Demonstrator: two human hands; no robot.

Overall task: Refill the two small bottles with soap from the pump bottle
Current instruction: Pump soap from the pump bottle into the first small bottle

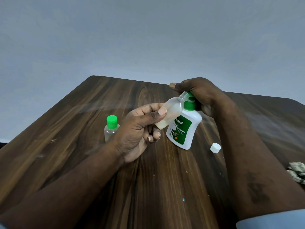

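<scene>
- Stage: first refill under way. The left hand (pixel 138 129) pinches the open small bottle (pixel 171 111) between thumb and curled fingers and holds it tilted in the air, neck toward 1 o'clock, with its mouth at the spout of the pump bottle (pixel 186 129).
- The right hand (pixel 198 93) lies over the green pump head with its fingers curled round it and its thumb stretched toward 9 o'clock. It appears placed to press, though no stream of soap can be made out.
- Fill level: a pale, milky layer sits in the lower part of the open small bottle, and the upper part looks clear. It is judged to be partly filled.
- Remaining: finish this fill and refit the white cap (pixel 215 147), which lies on the desk (pixel 82 121) at 4 o'clock of the pump bottle.
- The capped small bottle (pixel 111 128) stands upright at 9 o'clock of the pump bottle, partly behind the left hand and with its green cap on. Its contents cannot be told, and it appears to await its turn.
- Count: two small bottles, one pump bottle, one loose white cap, two hands.
- Also present: one crumpled cloth (pixel 297 172) at the desk's edge, toward 4 o'clock.
</scene>
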